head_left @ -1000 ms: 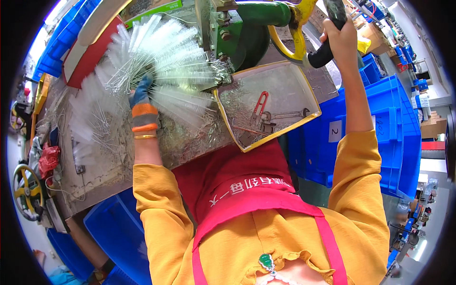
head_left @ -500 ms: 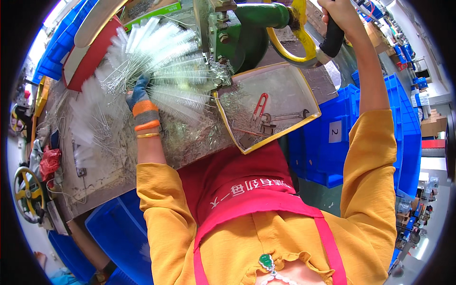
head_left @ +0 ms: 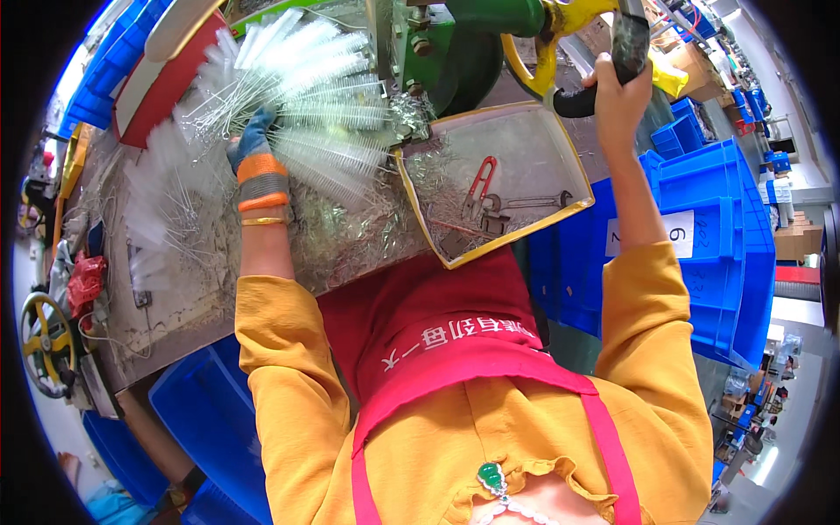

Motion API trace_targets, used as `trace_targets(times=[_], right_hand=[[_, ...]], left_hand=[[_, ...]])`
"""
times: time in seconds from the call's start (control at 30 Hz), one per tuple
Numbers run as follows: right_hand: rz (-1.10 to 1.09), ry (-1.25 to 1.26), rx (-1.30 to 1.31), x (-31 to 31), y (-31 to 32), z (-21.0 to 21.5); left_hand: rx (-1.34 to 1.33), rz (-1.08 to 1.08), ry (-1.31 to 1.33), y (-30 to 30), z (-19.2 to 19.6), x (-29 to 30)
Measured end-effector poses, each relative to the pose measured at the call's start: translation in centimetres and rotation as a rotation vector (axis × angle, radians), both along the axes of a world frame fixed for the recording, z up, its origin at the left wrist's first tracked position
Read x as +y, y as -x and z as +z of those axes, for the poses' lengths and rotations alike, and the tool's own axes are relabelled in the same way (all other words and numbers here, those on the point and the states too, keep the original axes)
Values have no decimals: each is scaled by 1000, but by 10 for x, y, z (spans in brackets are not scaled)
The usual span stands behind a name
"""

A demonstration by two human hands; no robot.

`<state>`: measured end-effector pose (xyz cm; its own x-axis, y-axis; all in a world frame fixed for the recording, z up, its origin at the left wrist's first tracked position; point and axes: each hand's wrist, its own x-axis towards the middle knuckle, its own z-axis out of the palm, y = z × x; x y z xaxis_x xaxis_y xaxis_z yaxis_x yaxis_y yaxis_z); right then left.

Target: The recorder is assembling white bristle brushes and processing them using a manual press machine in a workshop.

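Observation:
My left hand [head_left: 254, 147], in a blue, orange and grey glove, is closed around the twisted wire stems of a fanned bundle of white-bristled tube brushes [head_left: 306, 70]. The brush heads point up and right, toward the green machine [head_left: 477, 44]. My bare right hand [head_left: 621, 98] is wrapped about the black crank handle [head_left: 630, 48] on the machine's yellow handwheel [head_left: 573, 19]. Its fingers are partly hidden by the handle. More tube brushes [head_left: 166, 192] lie loose on the worktable to the left of my gloved hand.
A yellow-rimmed shallow tray [head_left: 534, 238] holds red-handled pliers [head_left: 481, 179], an adjustable wrench [head_left: 534, 201] and metal scraps. Blue crates [head_left: 717, 236] stand at the right, others [head_left: 210, 411] below the table's left edge. A red-and-white panel [head_left: 162, 92] rises behind the brushes.
My right hand has come down toward me and slightly left as the handwheel's crank turned. My left hand has shifted slightly up and left, still holding the stems.

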<state>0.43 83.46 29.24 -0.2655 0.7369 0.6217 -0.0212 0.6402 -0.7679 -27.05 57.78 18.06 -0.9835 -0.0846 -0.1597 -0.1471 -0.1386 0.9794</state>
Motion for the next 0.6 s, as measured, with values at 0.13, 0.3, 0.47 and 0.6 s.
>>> trace_targets(times=[0.13, 0.3, 0.47, 0.6], right_hand=[[25, -45, -229, 20, 2, 30], [-6, -78, -544, 29, 17, 63], [-36, -57, -537, 10, 26, 102], [57, 9, -469, 14, 24, 76]], left_hand=[[-59, -55, -207, 2, 7, -5], [-107, 61, -173, 2, 11, -15], [-74, 27, -225, -13, 24, 4], [-79, 67, -103, -14, 30, -6]])
